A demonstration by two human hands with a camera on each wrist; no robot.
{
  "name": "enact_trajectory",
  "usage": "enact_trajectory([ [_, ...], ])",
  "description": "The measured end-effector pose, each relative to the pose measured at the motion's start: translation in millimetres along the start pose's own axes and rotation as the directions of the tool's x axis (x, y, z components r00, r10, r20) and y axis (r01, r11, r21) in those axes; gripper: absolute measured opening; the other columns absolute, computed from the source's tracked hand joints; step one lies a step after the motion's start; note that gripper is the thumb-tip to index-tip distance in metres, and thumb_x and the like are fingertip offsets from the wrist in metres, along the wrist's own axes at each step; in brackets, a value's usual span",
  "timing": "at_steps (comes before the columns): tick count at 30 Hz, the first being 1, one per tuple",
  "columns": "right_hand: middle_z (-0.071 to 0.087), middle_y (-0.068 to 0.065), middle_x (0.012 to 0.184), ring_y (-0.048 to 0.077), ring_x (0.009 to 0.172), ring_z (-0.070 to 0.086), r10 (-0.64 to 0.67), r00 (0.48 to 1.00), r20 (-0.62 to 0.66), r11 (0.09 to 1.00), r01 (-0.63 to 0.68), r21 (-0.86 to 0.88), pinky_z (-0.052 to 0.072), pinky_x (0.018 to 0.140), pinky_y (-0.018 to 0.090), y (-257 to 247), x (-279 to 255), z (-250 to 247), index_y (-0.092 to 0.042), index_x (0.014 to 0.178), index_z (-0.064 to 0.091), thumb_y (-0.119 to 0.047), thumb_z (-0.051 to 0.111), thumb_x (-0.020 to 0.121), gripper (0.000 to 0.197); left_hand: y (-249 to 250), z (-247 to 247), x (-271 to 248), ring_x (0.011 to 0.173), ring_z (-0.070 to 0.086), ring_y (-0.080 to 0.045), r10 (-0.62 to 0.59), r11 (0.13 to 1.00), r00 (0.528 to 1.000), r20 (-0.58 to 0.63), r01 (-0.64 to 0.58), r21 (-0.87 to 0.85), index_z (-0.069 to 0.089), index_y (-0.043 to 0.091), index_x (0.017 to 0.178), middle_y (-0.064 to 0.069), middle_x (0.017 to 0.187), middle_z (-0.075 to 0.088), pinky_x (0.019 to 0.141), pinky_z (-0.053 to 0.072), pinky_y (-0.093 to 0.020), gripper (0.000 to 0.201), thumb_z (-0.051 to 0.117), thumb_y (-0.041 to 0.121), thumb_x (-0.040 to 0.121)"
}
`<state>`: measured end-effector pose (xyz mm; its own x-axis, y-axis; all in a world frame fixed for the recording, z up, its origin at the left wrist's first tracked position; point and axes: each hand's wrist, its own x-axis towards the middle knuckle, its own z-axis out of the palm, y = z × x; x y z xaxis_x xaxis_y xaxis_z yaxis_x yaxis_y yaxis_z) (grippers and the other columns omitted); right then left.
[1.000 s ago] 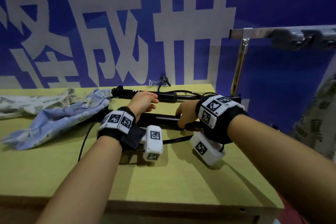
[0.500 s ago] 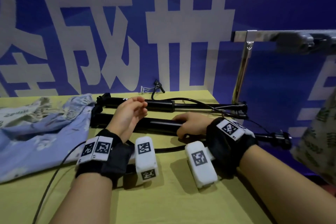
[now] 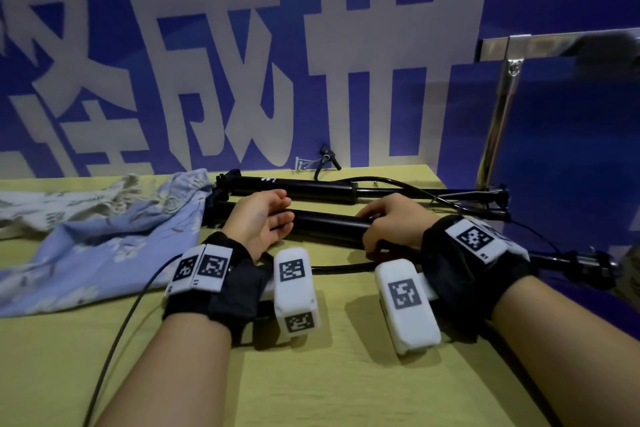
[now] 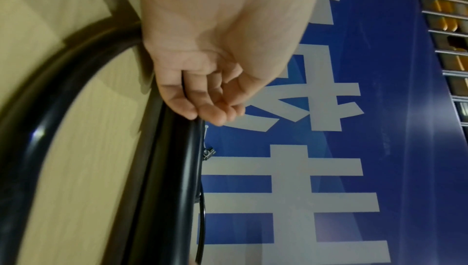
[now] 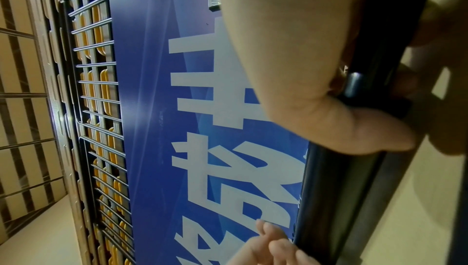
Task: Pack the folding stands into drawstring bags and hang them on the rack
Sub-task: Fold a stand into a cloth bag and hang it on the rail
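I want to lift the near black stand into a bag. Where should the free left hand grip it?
Probably the thick tube of the near stand, coming from above beside the right hand that already grips it. The tube lies flat, round and bare there; the left hand hovers open over it.

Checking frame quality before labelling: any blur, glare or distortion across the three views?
Head view: dim overall, fairly sharp on the hands, right hand on the near folding stand; rack smeared at the top right edge. Left wrist view: the stand's black tube bows from wide-angle distortion, with a small glint. Right wrist view: right hand close and soft; light streaks across the blue banner.
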<state>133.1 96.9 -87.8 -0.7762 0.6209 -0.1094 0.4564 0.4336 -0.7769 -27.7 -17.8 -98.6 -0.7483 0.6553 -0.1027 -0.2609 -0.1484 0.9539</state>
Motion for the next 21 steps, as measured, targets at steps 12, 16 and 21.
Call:
enact_trajectory([
  [12,0.065,0.005,0.088,0.009,0.072,0.054,-0.001,0.988,-0.155,0.997,0.013,0.077,0.04,0.057,0.02,12,-5,-19,-0.012,0.093,0.071,-0.018,0.062,0.085,0.014,8,-27,6,0.052,0.041,-0.008,0.143,0.989,0.886,-0.44,-0.117,0.086,0.057,0.0,0.114,0.002,0.068,0.044,0.051,0.033,-0.023,0.028,0.039,0.008,0.093],
  [16,0.068,0.016,0.095,0.014,0.073,0.056,0.025,0.985,-0.169,0.997,-0.013,0.072,0.043,0.058,0.022,15,-1,-20,-0.008,0.099,0.071,-0.026,0.06,0.087,0.024,5,-31,10,0.063,0.042,-0.011,0.042,0.998,0.925,-0.378,-0.021,0.058,0.043,0.003,0.135,0.001,0.076,0.042,0.058,0.04,-0.026,0.043,0.044,0.011,0.093],
  [21,0.064,0.008,0.092,0.01,0.072,0.053,0.021,0.978,-0.205,0.996,-0.003,0.086,0.037,0.054,0.022,14,0,-20,-0.009,0.099,0.07,-0.024,0.059,0.089,0.021,7,-20,5,0.12,0.051,-0.035,-0.1,0.986,0.98,-0.173,0.074,-0.149,0.028,0.006,0.142,-0.023,0.138,0.042,0.09,0.045,-0.044,0.051,0.041,0.007,0.093],
])
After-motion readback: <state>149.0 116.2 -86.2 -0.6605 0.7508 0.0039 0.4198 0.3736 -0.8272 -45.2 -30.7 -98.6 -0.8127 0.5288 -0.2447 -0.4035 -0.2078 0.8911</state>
